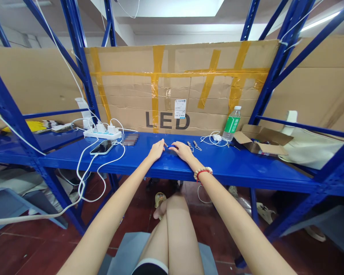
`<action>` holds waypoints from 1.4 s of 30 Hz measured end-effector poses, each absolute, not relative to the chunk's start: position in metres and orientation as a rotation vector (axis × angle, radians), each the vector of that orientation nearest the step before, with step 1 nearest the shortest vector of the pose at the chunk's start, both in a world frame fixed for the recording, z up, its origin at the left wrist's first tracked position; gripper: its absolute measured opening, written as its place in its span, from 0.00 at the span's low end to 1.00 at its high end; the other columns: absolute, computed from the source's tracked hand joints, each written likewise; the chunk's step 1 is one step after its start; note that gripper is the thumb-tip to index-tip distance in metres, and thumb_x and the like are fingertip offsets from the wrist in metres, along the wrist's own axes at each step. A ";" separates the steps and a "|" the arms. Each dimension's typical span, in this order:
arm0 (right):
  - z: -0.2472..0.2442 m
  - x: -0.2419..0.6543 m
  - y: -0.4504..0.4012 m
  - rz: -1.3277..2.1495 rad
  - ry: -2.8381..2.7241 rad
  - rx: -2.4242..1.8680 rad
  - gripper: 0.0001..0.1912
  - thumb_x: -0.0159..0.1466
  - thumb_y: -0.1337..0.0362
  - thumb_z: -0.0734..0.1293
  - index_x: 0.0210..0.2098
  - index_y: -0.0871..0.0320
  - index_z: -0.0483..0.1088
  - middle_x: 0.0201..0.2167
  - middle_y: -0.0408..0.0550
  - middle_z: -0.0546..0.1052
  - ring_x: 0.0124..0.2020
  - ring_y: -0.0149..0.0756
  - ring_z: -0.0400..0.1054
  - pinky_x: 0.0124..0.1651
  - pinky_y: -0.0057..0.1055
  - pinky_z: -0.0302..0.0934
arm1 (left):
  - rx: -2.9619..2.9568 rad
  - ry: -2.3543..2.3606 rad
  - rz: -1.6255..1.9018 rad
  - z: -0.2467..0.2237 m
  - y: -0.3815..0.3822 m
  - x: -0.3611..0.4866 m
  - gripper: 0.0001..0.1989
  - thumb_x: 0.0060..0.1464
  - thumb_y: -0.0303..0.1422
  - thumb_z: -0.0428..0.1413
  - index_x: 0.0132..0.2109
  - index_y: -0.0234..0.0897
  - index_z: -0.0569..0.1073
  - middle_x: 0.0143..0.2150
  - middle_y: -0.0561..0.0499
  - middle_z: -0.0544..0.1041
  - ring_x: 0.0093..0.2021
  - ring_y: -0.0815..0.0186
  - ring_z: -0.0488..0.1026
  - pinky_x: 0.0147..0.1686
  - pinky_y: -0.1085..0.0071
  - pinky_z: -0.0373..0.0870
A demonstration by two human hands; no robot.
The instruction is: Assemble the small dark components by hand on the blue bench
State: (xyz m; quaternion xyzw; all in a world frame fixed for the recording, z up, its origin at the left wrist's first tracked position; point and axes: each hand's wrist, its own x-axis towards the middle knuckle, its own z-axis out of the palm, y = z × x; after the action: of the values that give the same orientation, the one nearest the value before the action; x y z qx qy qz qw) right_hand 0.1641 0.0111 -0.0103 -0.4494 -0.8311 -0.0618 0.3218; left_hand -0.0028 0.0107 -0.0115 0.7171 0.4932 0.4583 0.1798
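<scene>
Over the blue shelf table (232, 164), my left hand (157, 149) and my right hand (183, 150) are close together. A small slim blue item (171, 146) lies between them; my right hand's fingers close on its right part. My left hand's fingertips are at its left end, fingers pressed together, and whether they grip it is too small to tell. Just right of my right hand, two small metal clip-like tools (195, 145) lie on the table. A beaded and red bracelet (203, 173) circles my right wrist.
A white power strip (102, 133) with cables and a phone (102, 147) sit at left. At right are a coiled white cable (217, 138), a water bottle (232, 124) and an open cardboard box (263, 141). A large cardboard sheet (132, 91) stands behind.
</scene>
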 end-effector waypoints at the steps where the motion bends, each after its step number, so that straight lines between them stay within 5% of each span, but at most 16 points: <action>1: -0.010 0.164 0.011 -0.161 -2.179 -1.177 0.15 0.65 0.55 0.58 0.36 0.56 0.71 0.32 0.45 0.72 0.34 0.32 0.64 0.35 0.25 0.53 | 2.028 1.395 1.295 -0.011 0.011 -0.003 0.27 0.61 0.43 0.34 0.32 0.36 0.73 0.25 0.51 0.73 0.30 0.66 0.70 0.36 0.71 0.65; 42: -0.011 0.164 0.012 -0.152 -2.198 -1.199 0.13 0.65 0.56 0.58 0.38 0.55 0.71 0.33 0.46 0.73 0.37 0.33 0.65 0.36 0.26 0.54 | 2.031 1.399 1.296 -0.011 0.011 -0.002 0.28 0.61 0.44 0.33 0.32 0.37 0.73 0.24 0.51 0.73 0.30 0.65 0.70 0.35 0.71 0.65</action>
State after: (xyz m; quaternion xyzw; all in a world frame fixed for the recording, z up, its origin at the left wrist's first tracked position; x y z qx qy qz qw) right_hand 0.1645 0.0117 -0.0113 -0.4543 -0.8326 -0.0576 0.3115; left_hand -0.0021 0.0114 -0.0115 0.7176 0.4942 0.4579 0.1767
